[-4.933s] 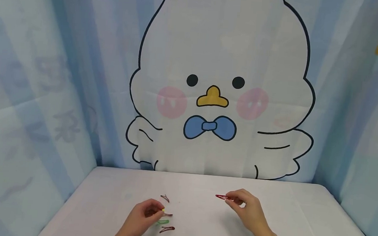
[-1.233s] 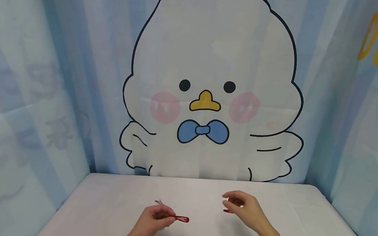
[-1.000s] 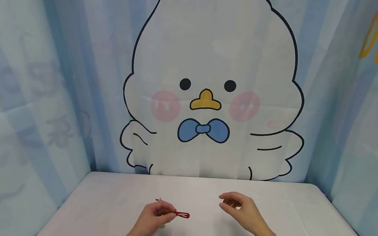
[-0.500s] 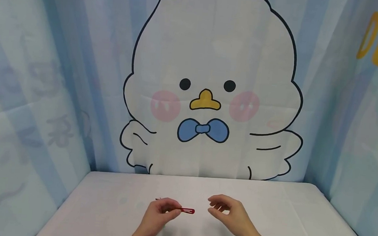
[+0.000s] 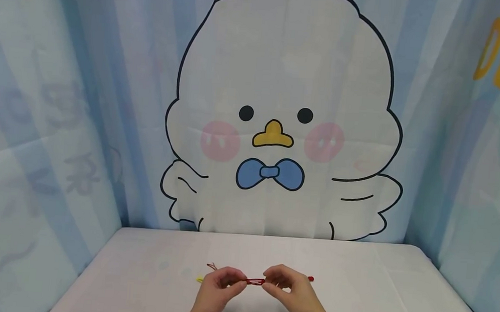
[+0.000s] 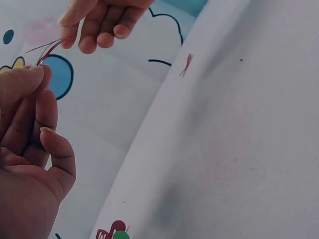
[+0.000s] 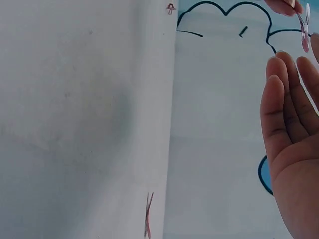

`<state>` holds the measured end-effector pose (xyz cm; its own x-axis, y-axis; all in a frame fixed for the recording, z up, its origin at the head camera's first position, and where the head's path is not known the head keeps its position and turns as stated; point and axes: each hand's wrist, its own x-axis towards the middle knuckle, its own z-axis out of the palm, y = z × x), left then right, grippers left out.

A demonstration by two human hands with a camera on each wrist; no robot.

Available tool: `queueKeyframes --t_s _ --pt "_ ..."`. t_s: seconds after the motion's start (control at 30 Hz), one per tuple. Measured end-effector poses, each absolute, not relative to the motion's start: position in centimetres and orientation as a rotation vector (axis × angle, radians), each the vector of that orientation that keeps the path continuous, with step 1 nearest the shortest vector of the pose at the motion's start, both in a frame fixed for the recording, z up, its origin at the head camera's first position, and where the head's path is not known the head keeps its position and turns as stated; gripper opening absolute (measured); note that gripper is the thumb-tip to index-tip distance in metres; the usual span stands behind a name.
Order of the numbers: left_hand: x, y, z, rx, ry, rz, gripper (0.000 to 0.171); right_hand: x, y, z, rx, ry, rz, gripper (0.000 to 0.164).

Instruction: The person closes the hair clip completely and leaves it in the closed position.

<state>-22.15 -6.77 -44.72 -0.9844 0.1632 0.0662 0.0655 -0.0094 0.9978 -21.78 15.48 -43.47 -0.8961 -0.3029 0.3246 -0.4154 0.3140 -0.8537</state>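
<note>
Above the white table, both my hands meet at a red snap hair clip [image 5: 255,282]. Thumb and forefinger of my left hand [image 5: 219,293] pinch its left end. My right hand [image 5: 294,294] has thumb and forefinger at the other end, seemingly pinching it. Seen from the left wrist, the two legs of this clip [image 6: 50,50] stand spread apart. My right hand [image 7: 299,144] in the right wrist view has its other fingers extended, with the clip [image 7: 305,37] at its thumb side.
On the white table [image 5: 362,302] another red hair clip [image 5: 311,279] lies behind my right hand. A dark-red clip [image 5: 212,266] and a yellow clip [image 5: 199,280] show beside my left hand. More clips [image 6: 118,226] appear low in the left wrist view. A printed curtain [image 5: 282,80] hangs behind.
Earlier, my right hand held a red clip; it then lay on the table at the right. Since then my hands have come together, and the right fingers have reached the clip in my left hand.
</note>
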Motion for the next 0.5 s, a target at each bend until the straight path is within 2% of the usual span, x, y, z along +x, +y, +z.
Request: queueKeyframes --t_s 0.5 --pt "-22.0 -6.5 -45.8 0.3 2.199 2.135 0.025 -21.5 14.6 -43.9 0.638 -2.404 1.666 0.011"
